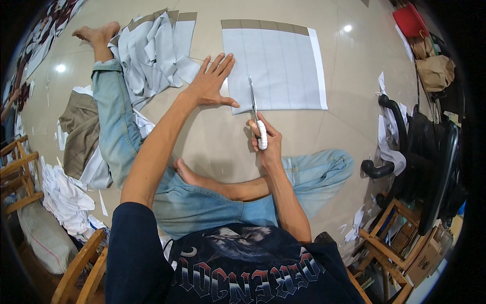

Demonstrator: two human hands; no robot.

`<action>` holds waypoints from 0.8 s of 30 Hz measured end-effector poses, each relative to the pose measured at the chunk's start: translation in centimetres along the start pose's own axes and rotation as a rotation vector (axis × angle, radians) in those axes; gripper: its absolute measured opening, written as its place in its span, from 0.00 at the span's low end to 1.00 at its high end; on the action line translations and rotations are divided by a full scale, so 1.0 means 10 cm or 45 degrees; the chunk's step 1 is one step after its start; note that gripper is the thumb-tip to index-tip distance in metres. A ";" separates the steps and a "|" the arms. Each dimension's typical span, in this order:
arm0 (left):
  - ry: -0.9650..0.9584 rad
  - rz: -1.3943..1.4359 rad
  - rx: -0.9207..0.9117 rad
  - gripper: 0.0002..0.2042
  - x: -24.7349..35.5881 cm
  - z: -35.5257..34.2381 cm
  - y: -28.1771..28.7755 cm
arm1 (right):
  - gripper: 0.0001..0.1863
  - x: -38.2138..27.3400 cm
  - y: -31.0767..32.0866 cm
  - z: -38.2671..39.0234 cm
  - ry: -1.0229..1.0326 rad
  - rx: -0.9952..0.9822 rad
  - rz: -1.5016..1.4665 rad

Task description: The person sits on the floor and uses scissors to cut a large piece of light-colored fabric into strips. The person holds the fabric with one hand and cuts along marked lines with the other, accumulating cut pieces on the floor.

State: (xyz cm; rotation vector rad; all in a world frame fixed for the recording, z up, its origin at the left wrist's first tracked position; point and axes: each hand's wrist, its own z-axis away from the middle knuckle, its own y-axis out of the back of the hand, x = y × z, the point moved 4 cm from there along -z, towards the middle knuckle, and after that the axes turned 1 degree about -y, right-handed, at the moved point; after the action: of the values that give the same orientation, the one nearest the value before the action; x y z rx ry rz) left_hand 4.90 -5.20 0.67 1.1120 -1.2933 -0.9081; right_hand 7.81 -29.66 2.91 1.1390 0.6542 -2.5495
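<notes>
A light grey piece of fabric [283, 66] lies flat on the floor, with a brown strip along its far edge, a white strip down its right side and faint lengthwise lines. My right hand [271, 144] grips a pair of scissors [253, 96] by white-wrapped handles. The blades lie at the fabric's near edge, pointing away from me, one of them visible on top of the cloth near the left line. Fingers spread, my left hand [215, 83] rests at the fabric's left edge, its thumb close to the scissors and holding nothing.
A heap of grey cloth pieces [152, 61] lies at the far left beside my foot. Brown cloth [81, 131] and white scraps [63, 197] lie left of my leg. On the right stand a black chair [420, 152], a wooden frame [390, 243] and a red container [410, 21].
</notes>
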 end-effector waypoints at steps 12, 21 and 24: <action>0.005 -0.007 0.014 0.67 0.00 0.01 -0.01 | 0.31 -0.07 -0.03 -0.05 -0.004 -0.027 -0.023; 0.010 0.016 0.000 0.67 0.00 -0.01 0.01 | 0.32 -0.11 -0.15 -0.30 0.036 -0.064 0.011; 0.001 0.005 0.020 0.67 0.00 -0.01 0.01 | 0.31 -0.13 -0.15 -0.31 0.030 -0.055 0.056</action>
State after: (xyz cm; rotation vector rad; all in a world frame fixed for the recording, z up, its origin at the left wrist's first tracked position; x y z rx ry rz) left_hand 4.94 -5.16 0.79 1.1213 -1.3040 -0.8958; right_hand 10.01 -26.67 2.49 1.1573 0.6793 -2.4769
